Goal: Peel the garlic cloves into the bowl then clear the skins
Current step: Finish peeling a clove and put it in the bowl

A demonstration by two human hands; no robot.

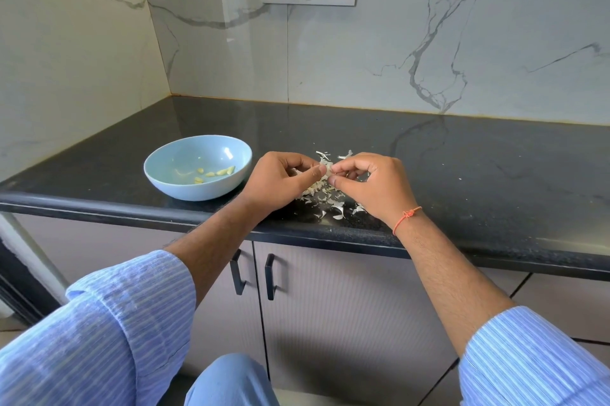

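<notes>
At frame centre, left hand and right hand pinch 1 pale garlic clove over papery white skins on the black tabletop; peeled cloves lie in the light-blue bowl at left.

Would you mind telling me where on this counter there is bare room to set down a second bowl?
The counter is bare to the right of the skins, and behind the bowl toward the wall. It is crowded between the bowl and the skins, where the left hand and right hand pinch a clove.

No readable text or labels anywhere.
</notes>
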